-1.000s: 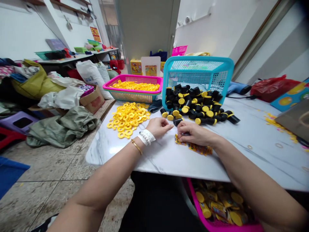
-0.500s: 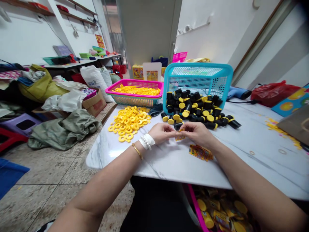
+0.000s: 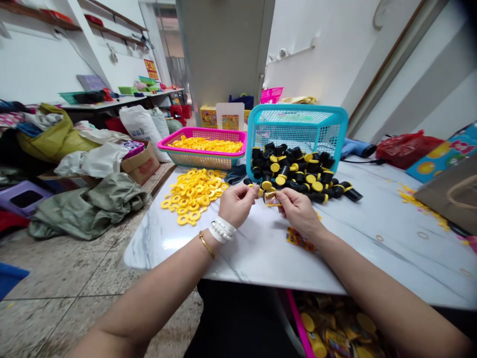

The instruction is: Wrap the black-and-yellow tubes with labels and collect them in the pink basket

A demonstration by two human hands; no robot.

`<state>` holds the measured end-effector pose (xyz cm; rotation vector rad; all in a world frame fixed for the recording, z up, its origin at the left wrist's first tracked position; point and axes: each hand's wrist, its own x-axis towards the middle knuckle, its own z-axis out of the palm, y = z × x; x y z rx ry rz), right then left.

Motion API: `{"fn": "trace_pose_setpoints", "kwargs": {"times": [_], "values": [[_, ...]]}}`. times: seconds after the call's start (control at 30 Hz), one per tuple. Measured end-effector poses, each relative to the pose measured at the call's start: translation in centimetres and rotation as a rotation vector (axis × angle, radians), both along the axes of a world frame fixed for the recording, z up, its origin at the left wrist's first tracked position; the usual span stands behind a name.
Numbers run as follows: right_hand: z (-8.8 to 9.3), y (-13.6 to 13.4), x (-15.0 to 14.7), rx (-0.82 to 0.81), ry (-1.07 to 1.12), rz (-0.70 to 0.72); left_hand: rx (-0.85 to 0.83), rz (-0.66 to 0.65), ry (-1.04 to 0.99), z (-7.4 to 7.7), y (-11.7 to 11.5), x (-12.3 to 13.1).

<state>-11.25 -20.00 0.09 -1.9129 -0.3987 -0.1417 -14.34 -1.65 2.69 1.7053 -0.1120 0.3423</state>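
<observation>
Marbled tabletop (image 3: 179,256) — the right hand (image 3: 298,209) holds a small packet (image 3: 272,199) in its grip; the left hand (image 3: 235,203), near yellow rings (image 3: 196,186), has a narrow grip (contents unclear).

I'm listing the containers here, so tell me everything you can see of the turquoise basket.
The turquoise basket looks like plastic, with mesh walls and a smooth, round-cornered rim. It lies tipped on the marbled table, mouth facing the camera, with black-and-yellow pieces heaped inside and spilling out, hiding much of its lower rim.
</observation>
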Motion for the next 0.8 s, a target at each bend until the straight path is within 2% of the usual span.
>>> {"fn": "trace_pose_setpoints", "kwargs": {"times": [0.13, 0.43, 0.6, 0.8], "values": [[0.46, 0.06, -0.18, 0.021, -0.03, -0.003, 0.029, -0.044, 0.033, 0.16, -0.4, -0.51], [0.76, 0.2, -0.68, -0.03, -0.09, -0.006, -0.044, -0.002, 0.024, -0.26, -0.37, -0.28], [0.84, 0.36, -0.86, -0.042, -0.134, -0.012, -0.028, -0.066, 0.096, -0.3, -0.24, -0.1], [0.54, 0.13, -0.59, -0.013, -0.155, -0.088, -0.139, -0.002, 0.099, -0.34, -0.08, 0.13]]}}
